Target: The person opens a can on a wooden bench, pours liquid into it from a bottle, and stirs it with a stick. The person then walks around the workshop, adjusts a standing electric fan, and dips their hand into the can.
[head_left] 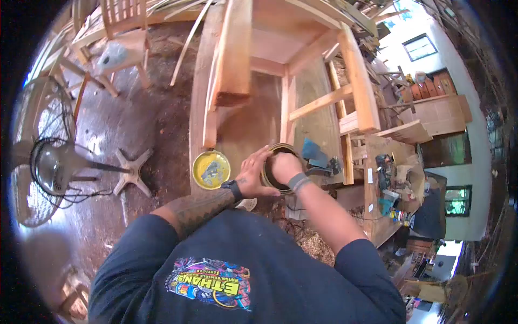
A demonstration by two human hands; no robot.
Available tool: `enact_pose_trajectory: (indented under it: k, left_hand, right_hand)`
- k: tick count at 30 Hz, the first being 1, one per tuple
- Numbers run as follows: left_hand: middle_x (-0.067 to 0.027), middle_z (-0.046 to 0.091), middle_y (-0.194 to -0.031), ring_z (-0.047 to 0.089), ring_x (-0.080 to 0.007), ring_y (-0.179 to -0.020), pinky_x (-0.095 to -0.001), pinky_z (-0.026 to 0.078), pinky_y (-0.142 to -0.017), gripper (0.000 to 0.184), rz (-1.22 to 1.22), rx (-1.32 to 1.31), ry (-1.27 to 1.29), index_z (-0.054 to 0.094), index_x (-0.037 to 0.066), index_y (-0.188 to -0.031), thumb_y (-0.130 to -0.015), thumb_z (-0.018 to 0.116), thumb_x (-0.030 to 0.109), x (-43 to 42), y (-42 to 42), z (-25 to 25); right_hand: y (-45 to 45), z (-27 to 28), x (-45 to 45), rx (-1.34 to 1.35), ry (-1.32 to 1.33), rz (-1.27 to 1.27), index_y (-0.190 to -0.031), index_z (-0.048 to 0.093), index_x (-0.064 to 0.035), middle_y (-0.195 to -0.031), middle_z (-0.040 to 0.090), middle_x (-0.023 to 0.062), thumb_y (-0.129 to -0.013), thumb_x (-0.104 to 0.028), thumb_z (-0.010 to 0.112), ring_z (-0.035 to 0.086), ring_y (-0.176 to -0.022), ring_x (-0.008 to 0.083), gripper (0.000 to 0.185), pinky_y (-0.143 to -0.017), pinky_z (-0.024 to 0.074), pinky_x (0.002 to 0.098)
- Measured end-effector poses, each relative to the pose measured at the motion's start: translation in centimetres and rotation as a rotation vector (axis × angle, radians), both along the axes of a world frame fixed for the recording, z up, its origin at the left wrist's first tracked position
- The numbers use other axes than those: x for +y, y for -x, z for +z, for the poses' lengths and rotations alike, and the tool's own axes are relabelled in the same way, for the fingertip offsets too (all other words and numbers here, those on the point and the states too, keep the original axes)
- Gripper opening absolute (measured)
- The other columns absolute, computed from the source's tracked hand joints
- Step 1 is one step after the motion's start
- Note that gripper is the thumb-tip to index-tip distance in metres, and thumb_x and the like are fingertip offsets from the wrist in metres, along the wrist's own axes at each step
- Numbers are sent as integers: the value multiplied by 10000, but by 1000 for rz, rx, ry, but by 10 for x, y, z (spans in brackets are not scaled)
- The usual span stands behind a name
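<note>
A round can (265, 179) with a gold-coloured rim and a dark inside is in front of my body. My left hand (252, 174) wraps round its left side, with the thumb along the near edge. My right hand (286, 167) reaches into the can's mouth, its fingers curled downward. The can hides its fingertips and anything they hold. Left of the can sits a round yellow lid or shallow dish (197, 171) with grey paste in it. A blue sheet (313, 152), perhaps sandpaper, lies just right of the can.
A bare wooden furniture frame (234, 54) stands ahead with its legs toward me. On the left are a fan (56, 164), a star-shaped base (132, 173) and a wooden chair (127, 46). A cluttered workbench (380, 229) is on the right, with wood shavings (315, 245) below.
</note>
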State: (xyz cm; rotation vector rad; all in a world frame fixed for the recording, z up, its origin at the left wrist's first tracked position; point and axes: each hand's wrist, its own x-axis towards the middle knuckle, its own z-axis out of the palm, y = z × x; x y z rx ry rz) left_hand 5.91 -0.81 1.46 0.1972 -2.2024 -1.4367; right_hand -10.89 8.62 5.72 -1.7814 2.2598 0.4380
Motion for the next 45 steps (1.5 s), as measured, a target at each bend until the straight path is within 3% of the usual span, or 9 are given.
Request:
enact_pose_trajectory:
  k: [6,10,14,21,26,29,35,40,45]
  left_hand:
    - [-231,269,-1643,280,-437,-1506,-562,248,-1204,1289,-23,0,13,309,88,-1558,-574,915,658,0,2,-8]
    - [-228,263,-1647,278,-434,-1509,-560,243,-1207,1297,-25,0,22,296,87,-1563,-572,921,644,-2,5,-11]
    - [-237,297,-1634,311,-425,-1501,-539,257,-1210,1325,-15,-25,64,288,63,-1566,-560,931,637,-7,5,-2]
    - [-242,313,-1623,318,-420,-1496,-541,256,-1210,1285,-17,4,40,319,66,-1552,-566,929,620,-6,6,-3]
    - [-244,315,-1622,322,-410,-1497,-525,256,-1217,1291,-16,-10,15,323,58,-1552,-560,932,617,-8,5,-3]
    - [-241,333,-1617,338,-410,-1490,-516,276,-1211,1303,-19,54,40,324,51,-1549,-540,955,583,-7,10,-7]
    - [-245,335,-1614,338,-421,-1488,-519,287,-1206,1294,-30,57,73,312,43,-1551,-555,955,560,-7,10,-3]
    - [-253,334,-1608,342,-423,-1485,-541,284,-1200,1287,-32,52,70,306,37,-1551,-570,944,572,-6,12,-9]
    - [-261,322,-1611,334,-422,-1490,-538,286,-1200,1277,-40,28,75,293,34,-1558,-580,943,534,-6,8,-7]
  right_hand:
    - [-19,59,-7,-150,-267,137,-881,782,-75,-932,762,177,-848,-155,607,750,-854,340,196,-785,603,451]
    - [-6,41,-9,57,5,3,-840,781,-96,-881,760,156,-843,-193,621,748,-813,316,187,-733,604,459]
    - [-14,45,-17,77,-49,-157,-882,795,-117,-896,768,148,-868,-193,594,755,-819,303,216,-735,604,463]
    - [-8,49,-19,-225,-252,-118,-926,792,-46,-955,755,216,-825,-168,633,743,-932,355,225,-838,585,450]
    - [-22,94,-27,-376,-124,-303,-913,782,2,-972,742,252,-779,-159,662,734,-939,390,242,-862,578,475]
    - [-27,74,-12,-297,-214,-323,-940,794,-18,-999,749,249,-795,-164,662,743,-934,388,245,-874,584,486]
    - [-22,64,-15,0,78,-299,-987,804,-81,-1012,775,153,-914,-161,553,757,-915,331,274,-825,598,477]
    - [-18,32,-1,-36,-122,-202,-977,801,-87,-981,777,146,-914,-186,542,755,-905,327,285,-835,593,471]
    - [-9,59,-21,-334,-103,-169,-914,799,-59,-965,768,184,-813,-131,629,749,-896,352,210,-831,590,480]
